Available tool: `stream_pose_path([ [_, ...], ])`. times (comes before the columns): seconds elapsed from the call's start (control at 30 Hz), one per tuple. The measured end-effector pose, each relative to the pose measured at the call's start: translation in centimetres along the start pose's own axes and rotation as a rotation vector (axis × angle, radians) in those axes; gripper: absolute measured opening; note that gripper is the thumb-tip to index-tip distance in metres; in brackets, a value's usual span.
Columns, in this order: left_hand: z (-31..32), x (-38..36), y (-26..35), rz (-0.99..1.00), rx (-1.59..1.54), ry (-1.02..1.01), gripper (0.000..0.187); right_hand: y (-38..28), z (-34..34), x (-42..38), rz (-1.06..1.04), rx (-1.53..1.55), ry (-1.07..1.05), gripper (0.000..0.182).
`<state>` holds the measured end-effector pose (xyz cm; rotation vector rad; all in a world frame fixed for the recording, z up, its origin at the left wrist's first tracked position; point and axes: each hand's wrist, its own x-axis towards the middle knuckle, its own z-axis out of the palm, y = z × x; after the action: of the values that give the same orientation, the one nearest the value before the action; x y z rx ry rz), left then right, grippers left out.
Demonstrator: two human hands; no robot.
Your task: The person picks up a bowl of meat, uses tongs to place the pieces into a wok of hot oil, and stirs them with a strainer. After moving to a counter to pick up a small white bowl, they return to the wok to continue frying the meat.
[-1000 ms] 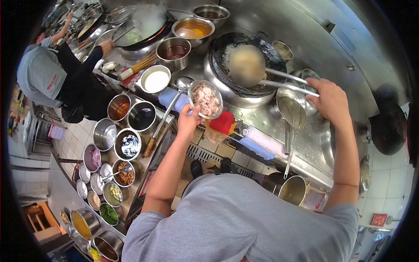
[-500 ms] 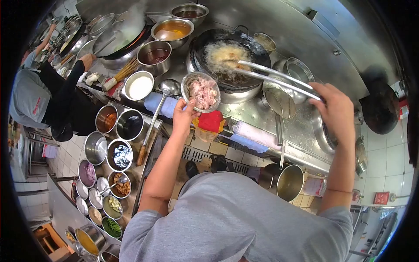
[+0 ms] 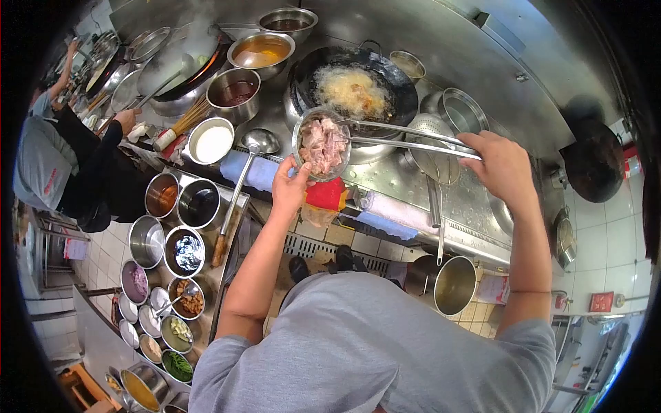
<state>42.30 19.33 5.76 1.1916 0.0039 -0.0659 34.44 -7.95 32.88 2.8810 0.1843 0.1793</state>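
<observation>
My left hand point(image 3: 292, 186) is closed on the near rim of a small metal bowl point(image 3: 342, 165), held up before the wok. Pieces of raw meat point(image 3: 322, 143) fill the bowl, which is tipped towards me. In my right hand point(image 3: 499, 165) is a pair of long metal tongs point(image 3: 430, 146), fingers wrapped round the handle end. The tong tips reach the bowl's right side, right at the meat. Behind them a black wok point(image 3: 406, 103) holds bubbling oil with browned food point(image 3: 361, 93) frying in it.
A ladle point(image 3: 260, 141) lies left of the bowl. Steel bowls of liquid point(image 3: 261, 51) line the back left. A wire strainer point(image 3: 441, 165) rests on the steel counter at right. Several pots of sauces and ingredients point(image 3: 184, 251) stand at left. A co-worker point(image 3: 51, 165) stirs a steaming wok.
The tongs have come out of the wok's oil and swung to the bowl. My right hand has moved left and slightly down. The bowl has shifted slightly right.
</observation>
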Motion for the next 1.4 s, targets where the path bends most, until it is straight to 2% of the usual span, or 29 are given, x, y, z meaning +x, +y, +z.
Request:
stream_pose_path([
  [0.17,-1.7,0.1,-1.0,-0.054,-0.018,0.027,0.013,1.4,-2.9,-1.2,0.069,0.054,0.085,0.032],
  [0.23,-2.1,0.2,-0.7,-0.086,-0.034,0.030,0.012,2.3,-4.0,-1.9,0.129,0.171,0.175,0.033],
  [0.33,-2.5,0.2,0.6,-0.263,-0.180,0.005,0.006,4.4,-3.5,-2.1,0.223,0.196,0.145,0.034],
  [0.37,-2.7,0.3,1.5,-0.265,-0.183,-0.005,0.006,5.1,-2.9,-1.9,0.230,0.175,0.151,0.034],
  [0.43,-3.3,0.6,3.2,-0.423,-0.109,-0.087,0.008,5.8,-1.3,-0.7,0.251,0.211,0.107,0.035],
  [0.5,-4.0,0.5,3.8,-0.431,-0.051,-0.110,0.011,7.1,1.8,1.3,0.326,0.145,-0.058,0.035],
  [0.57,-3.7,0.1,3.9,-0.502,-0.077,-0.140,0.010,9.0,5.3,3.9,0.303,0.092,-0.213,0.035],
  [0.63,-3.0,-0.1,3.8,-0.506,-0.060,-0.135,0.009,9.3,8.4,6.8,0.314,0.052,-0.261,0.037],
  [0.7,-2.1,-0.3,2.9,-0.475,-0.132,-0.166,0.008,9.3,11.1,8.5,0.328,0.003,-0.310,0.039],
  [0.77,-1.3,-0.5,2.4,-0.457,-0.152,-0.163,0.006,9.3,12.6,9.7,0.450,-0.012,-0.123,0.044],
  [0.87,-0.6,-1.3,1.7,-0.456,-0.240,-0.092,0.007,6.8,8.1,8.9,0.406,0.029,-0.047,0.047],
  [0.93,-0.6,-1.4,1.2,-0.438,-0.225,-0.064,0.007,3.9,3.8,6.7,0.322,0.065,-0.009,0.043],
  [1.0,-1.1,-1.3,0.0,-0.372,-0.163,-0.046,0.006,2.4,1.2,4.4,0.143,0.049,0.007,0.041],
  [1.03,-1.1,-1.4,-0.4,-0.377,-0.159,-0.045,0.006,1.5,0.1,3.4,0.144,0.054,0.002,0.041],
  [1.1,-0.7,-1.6,-1.0,-0.241,-0.059,0.008,0.009,0.0,-1.3,1.7,-0.003,0.059,-0.084,0.039],
  [1.13,-0.6,-1.4,-1.7,-0.244,-0.056,-0.004,0.009,-0.2,-1.1,1.2,-0.058,0.051,-0.070,0.040],
  [1.2,-0.5,-1.0,-3.4,0.132,0.179,0.057,0.016,-0.9,-0.6,1.1,-0.068,0.051,-0.101,0.039],
  [1.23,-0.6,-0.7,-4.1,0.130,0.177,0.044,0.016,-1.0,-0.1,1.1,-0.095,0.053,-0.131,0.039],
  [1.33,-0.8,-0.5,-4.4,0.339,0.408,0.063,0.019,-1.1,1.3,0.6,-0.106,0.071,-0.064,0.036],
  [1.4,-0.9,-0.4,-4.0,0.210,0.295,0.078,0.020,-1.1,1.2,0.0,-0.094,0.093,-0.044,0.034],
])
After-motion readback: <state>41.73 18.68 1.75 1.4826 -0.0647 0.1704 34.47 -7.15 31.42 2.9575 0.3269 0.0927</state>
